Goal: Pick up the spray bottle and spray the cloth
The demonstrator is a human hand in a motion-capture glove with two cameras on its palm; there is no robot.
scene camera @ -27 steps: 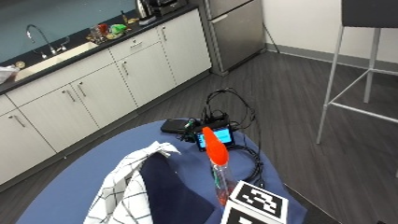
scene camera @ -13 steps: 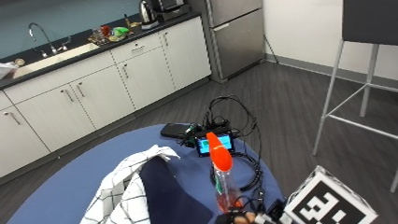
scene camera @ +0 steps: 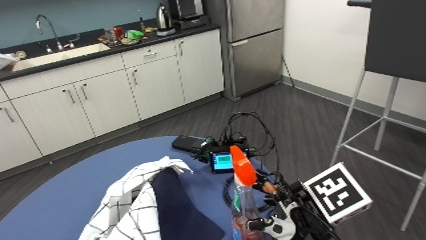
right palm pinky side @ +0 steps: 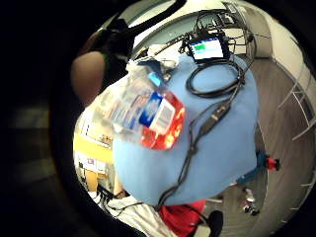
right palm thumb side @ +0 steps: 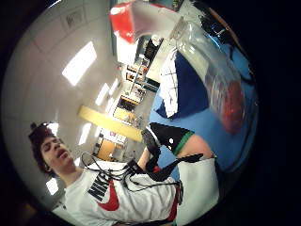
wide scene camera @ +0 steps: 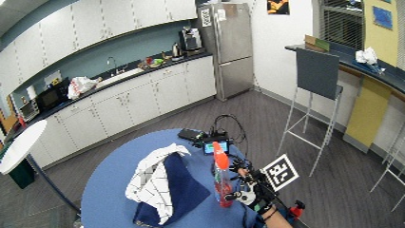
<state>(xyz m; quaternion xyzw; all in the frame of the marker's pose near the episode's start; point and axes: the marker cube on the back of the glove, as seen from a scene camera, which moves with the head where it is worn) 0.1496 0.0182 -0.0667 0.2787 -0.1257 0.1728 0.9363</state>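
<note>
Outside view: the spray bottle [scene camera: 243, 200] stands upright on the blue bench [scene camera: 60, 200], not yet lifted. The gloved hand [scene camera: 283, 220] is just beside it; I cannot tell whether its fingers have closed. The checked and navy cloth [scene camera: 143, 207] lies beyond the bottle from the hand, unsprayed.

Wide view: the same.

Palm views: the clear bottle, with red liquid and an orange-red nozzle, fills the frame close to the palm.

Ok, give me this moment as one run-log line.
phase: reaching | gloved right hand: open beside spray bottle, not gripping | bottle: upright on table | cloth: heaped beside bottle, unsprayed
</note>
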